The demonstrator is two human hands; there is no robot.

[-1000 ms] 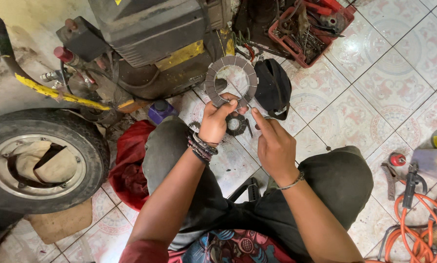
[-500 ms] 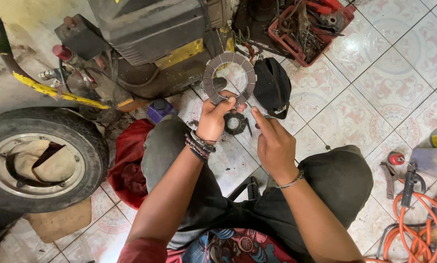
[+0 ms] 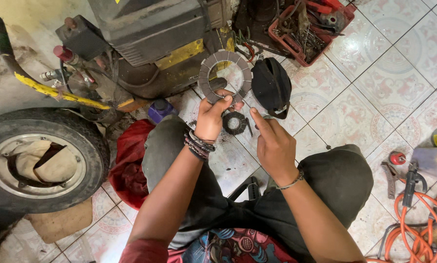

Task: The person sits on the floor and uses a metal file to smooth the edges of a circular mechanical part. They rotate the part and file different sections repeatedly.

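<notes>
Fingers of the left hand (image 3: 212, 117) pinch the ring-shaped disc (image 3: 225, 77) upright by its near rim, face toward the eye, while the right hand (image 3: 275, 146) hangs empty, forefinger out.

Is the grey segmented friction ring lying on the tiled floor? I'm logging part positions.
No, the left hand holds the grey segmented friction ring up off the tiled floor.

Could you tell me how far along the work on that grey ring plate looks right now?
Done: the grey ring plate is out and lifted clear of the floor. In hand: the left hand holds it by its lower edge, the right hand empty beside it. Left: the small black toothed hub lies untouched on the tiles, next to the black pouch.
</notes>
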